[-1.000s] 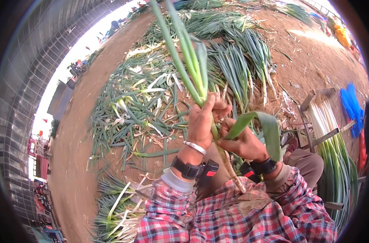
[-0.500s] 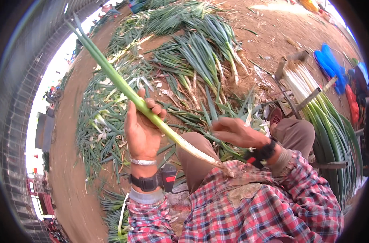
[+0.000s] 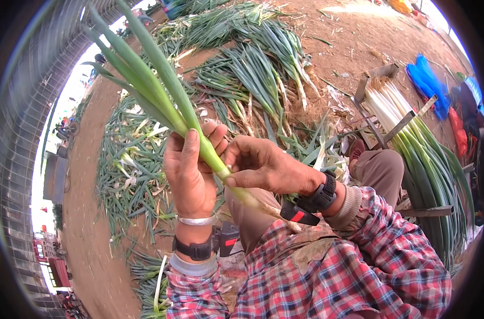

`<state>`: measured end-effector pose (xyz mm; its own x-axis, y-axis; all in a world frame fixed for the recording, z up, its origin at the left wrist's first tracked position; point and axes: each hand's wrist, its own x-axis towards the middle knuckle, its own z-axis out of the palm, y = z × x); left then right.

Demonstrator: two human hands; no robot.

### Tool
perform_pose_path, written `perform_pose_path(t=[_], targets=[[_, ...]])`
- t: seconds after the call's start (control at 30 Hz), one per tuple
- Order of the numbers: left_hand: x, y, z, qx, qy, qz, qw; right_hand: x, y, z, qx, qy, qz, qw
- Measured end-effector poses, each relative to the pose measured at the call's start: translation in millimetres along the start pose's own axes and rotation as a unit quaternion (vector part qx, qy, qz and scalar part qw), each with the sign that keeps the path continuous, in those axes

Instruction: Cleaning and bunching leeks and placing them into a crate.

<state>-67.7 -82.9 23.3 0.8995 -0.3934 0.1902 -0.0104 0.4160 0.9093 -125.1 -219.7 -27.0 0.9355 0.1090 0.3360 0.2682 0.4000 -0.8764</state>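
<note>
Between hands (image 3: 189,175), leek (image 3: 207,153) diagonal, leaves (image 3: 151,90) forward-left.

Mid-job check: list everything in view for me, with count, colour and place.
held onion stalk: 1, green to whitish, between both hands
racked onions: many, white and green, right
rack: 1, dark, around the racked onions
rooted onions: many, green and pale, ground ahead
loose leaves: many, green and whitish, ground left of centre
lower-left onions: several, green and white, bottom edge
blue plastic: 1 heap, blue, upper right
red plastic: 1 heap, red, below the blue
ground: 1, brown
gridded sheeting: 1, grey, left edge
trousers: 1 pair, brownish, beneath
checked shirt: 1, red-blue-white, bottom
wrist straps: 2, black, one per wrist
bracelet: 1, white, left wrist
left hand: 1, bare, gripping the stalk
right hand: 1, bare, on the stalk
</note>
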Motion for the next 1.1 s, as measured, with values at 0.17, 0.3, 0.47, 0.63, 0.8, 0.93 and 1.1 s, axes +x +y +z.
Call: perform_pose_path(t=[0.17,0.3,0.47,0.63,0.8,0.93,1.1], targets=[[-3,2,7,0.068,0.059,0.04,0.995,-3,-11,-6,-0.181,-0.046,-0.032,0.982],[2,0,8,0.104,0.083,0.052,0.99,-17,-22,-9,-0.388,-0.095,-0.126,0.908],[19,-14,-14,0.016,0.119,0.086,0.989,-40,-3,-13,-0.205,-0.117,-0.107,0.966],[35,10,-74,-0.1,0.105,0.103,0.984,-89,16,-58,-0.332,-0.123,0.125,0.927],[37,44,-120,-0.177,0.081,0.133,0.972,-196,106,-147,-0.593,-0.155,0.331,0.718],[25,66,-134,-0.221,0.034,0.145,0.964,-209,113,-178,-0.733,-0.089,0.263,0.62],[2,63,-113,-0.269,-0.104,0.144,0.947,-64,67,-50,-0.337,-0.006,0.008,0.941]])
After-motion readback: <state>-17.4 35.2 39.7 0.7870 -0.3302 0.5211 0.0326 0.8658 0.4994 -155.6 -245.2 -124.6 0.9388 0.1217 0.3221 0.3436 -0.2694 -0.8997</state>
